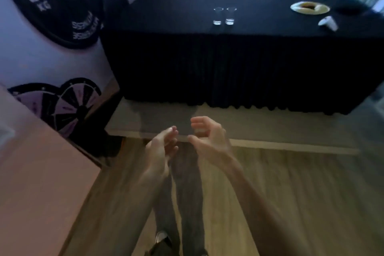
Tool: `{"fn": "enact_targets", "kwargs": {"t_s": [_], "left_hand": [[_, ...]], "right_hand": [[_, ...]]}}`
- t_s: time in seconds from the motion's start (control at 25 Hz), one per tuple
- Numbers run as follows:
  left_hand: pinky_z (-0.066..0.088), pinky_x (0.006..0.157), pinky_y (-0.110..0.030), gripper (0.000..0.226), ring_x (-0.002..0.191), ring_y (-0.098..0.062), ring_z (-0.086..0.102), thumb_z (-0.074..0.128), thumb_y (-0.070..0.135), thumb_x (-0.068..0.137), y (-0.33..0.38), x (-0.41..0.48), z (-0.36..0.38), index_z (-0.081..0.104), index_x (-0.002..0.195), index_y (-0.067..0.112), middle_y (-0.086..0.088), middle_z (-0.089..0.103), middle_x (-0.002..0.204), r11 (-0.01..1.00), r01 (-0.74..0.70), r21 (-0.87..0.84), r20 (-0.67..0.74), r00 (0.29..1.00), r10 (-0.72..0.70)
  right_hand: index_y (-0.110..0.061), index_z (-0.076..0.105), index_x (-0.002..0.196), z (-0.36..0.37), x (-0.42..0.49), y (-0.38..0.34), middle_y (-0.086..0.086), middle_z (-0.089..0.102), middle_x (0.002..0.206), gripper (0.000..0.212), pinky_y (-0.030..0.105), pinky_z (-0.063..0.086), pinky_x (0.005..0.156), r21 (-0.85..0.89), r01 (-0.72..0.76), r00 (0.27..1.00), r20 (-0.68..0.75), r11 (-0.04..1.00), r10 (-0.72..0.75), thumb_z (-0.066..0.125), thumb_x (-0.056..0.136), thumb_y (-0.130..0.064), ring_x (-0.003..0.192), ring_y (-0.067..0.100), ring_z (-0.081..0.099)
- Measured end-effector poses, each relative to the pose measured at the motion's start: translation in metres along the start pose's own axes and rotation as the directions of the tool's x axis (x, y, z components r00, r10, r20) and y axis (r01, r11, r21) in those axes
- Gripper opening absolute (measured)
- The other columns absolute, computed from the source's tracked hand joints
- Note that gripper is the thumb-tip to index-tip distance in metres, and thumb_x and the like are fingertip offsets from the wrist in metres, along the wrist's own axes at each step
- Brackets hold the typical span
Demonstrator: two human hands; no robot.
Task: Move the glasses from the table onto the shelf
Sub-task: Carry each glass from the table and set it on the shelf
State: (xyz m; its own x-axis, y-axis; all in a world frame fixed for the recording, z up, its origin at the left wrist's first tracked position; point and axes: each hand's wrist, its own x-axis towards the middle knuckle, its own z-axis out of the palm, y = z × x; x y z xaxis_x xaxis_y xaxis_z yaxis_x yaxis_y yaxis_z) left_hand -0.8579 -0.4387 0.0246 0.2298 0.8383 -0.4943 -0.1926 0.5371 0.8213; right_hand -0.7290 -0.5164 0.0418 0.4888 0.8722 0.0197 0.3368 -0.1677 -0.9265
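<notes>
At ten o'clock a weight-plate picture marked 25 KG covered the wall. Low in the middle, the left hand and the right hand hung near each other over the floor, fingers loosely curled and parted, gripping nothing. At twelve o'clock two glasses stood upright, just beside each other, on the black-draped worktop. At one o'clock sat a pale plate and a white controller.

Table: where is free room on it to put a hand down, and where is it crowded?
On the table, free patches lie left of the two glasses and between them and the plate. The right end is crowded: plate, white object.
</notes>
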Motion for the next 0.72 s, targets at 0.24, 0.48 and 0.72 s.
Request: {"fn": "enact_targets", "kwargs": {"t_s": [0.24,0.48,0.72], "left_hand": [[0.057,0.066,-0.027,0.021,0.08,-0.018,0.073,0.06,0.016,0.095,-0.019,0.062,0.128,0.068,0.114,0.012,-0.007,0.075,0.103,0.997,0.077,0.005,0.246,0.966,-0.076],[0.053,0.076,-0.031,0.02,0.094,-0.019,0.065,0.071,0.013,0.088,-0.013,0.162,0.242,0.069,0.108,0.014,-0.003,0.07,0.098,0.991,0.131,0.012,0.33,0.935,-0.127],[0.055,0.08,-0.032,0.024,0.105,-0.025,0.068,0.064,0.029,0.094,0.008,0.248,0.356,0.071,0.108,0.011,-0.012,0.072,0.119,0.974,0.221,0.055,0.348,0.91,-0.226]], "right_hand": [[-0.022,0.064,0.132,-0.085,0.058,0.042,-0.006,0.072,0.115,0.051,0.025,0.061,0.083,-0.009,-0.066,0.983,-0.175,0.998,0.063,0.081,0.084,-0.021,0.099,0.007,0.072],[-0.021,0.062,0.135,-0.151,0.168,0.065,-0.006,0.074,0.112,0.054,0.026,0.061,0.087,-0.069,-0.121,0.963,-0.249,0.99,0.1,0.081,0.084,-0.019,0.099,0.005,0.073],[-0.021,0.071,0.124,-0.213,0.287,0.082,-0.011,0.073,0.118,0.044,0.015,0.054,0.088,-0.099,-0.151,0.947,-0.299,0.983,0.116,0.084,0.082,-0.025,0.108,0.003,0.069]]}}
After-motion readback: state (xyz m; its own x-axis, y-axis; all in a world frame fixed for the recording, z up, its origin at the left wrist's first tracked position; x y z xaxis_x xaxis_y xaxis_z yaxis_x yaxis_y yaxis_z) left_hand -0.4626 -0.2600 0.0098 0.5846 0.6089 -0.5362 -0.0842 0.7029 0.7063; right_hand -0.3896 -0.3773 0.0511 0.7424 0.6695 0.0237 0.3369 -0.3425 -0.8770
